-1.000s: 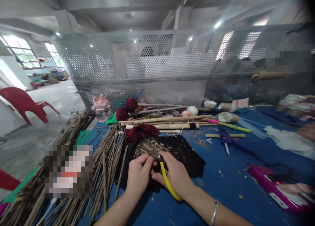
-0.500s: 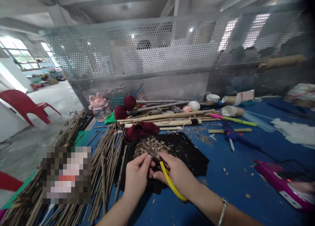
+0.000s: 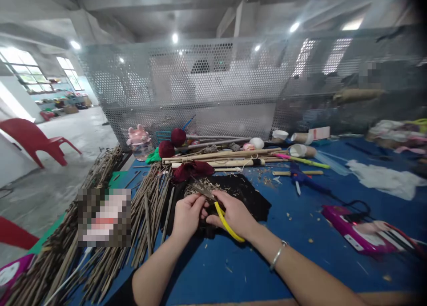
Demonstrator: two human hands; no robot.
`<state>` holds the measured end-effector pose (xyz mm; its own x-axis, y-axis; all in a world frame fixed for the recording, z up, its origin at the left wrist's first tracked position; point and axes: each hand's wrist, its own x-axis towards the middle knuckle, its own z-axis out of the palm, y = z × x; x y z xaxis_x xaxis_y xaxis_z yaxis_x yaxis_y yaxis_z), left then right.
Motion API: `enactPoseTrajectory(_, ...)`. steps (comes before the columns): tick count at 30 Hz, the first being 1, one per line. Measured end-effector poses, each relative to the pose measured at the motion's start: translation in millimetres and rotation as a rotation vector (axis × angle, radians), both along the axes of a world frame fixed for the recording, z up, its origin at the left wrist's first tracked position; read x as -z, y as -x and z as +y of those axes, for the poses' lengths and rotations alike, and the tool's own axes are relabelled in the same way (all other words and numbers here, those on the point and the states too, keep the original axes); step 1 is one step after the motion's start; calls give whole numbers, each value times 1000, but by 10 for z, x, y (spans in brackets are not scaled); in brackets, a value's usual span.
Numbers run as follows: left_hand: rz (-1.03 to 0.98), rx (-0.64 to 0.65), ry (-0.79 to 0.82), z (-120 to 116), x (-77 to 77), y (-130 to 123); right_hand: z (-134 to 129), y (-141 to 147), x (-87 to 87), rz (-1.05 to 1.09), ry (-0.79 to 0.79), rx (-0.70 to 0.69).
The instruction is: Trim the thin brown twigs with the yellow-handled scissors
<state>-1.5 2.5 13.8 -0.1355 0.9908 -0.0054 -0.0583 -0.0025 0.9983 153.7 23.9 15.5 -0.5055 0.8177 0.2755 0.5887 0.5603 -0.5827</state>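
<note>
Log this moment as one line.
right hand: holds yellow-handled scissors | left hand: beside blades, grip contents unclear | beneath: clippings on black cloth | left of cloth: thin sticks

Left hand (image 3: 186,216) and right hand (image 3: 236,212) close together, both curled.

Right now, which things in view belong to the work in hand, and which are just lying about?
Seemingly part of the work:
yellow-handled scissors, in the right hand
black cloth, beneath the scissors
cut bits, on the cloth
twig bundle, perhaps

Seemingly just lying about:
blue glue gun
purple box
dark-red balls
pink-topped jar
crumpled white sheet
</note>
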Motion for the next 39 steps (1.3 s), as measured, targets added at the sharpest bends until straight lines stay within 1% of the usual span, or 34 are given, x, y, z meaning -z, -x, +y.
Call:
enactPoseTrajectory(4,-9,0,-24,23,36,10,2,-8,-7,6,-38,10)
enactPoseTrajectory(9,-38,33,-48,21,21,16,-14,16,-11,8,-84,10)
enactPoseTrajectory(13,-55,37,-31,30,14,16,3,31,27,23,-81,50)
enactPoseTrajectory(19,-192,42,5,34,16,-4,49,21,50,78,-64,78)
enactPoseTrajectory(25,-179,2,29,32,41,-1,47,34,62,103,-20,76)
enactPoseTrajectory(33,-181,-10,2,29,42,15,41,72,134,140,15,101)
enactPoseTrajectory(36,-205,-36,21,35,36,14,38,75,123,102,1,116)
enactPoseTrajectory(39,-250,-59,28,35,23,12,24,81,101,38,-59,136)
